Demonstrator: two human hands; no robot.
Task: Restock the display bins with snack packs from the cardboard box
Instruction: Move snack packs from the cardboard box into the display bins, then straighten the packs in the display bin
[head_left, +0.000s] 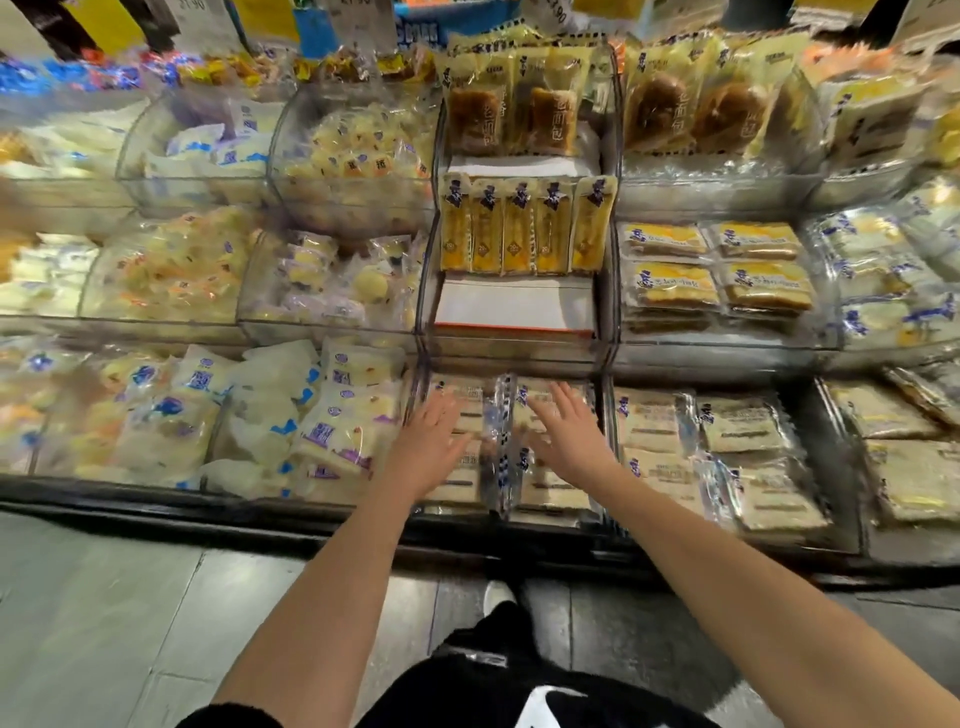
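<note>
Two blurred: left hand (428, 447), right hand (574, 441), partly covering snack packs (553, 493).

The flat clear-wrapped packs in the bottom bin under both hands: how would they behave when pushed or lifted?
Probably slippery: the snack packs have glossy clear wrap that glints. Likely light and bendy, each being a thin flat slab. They may slide over one another, lying stacked loose under the left hand and right hand.
</note>
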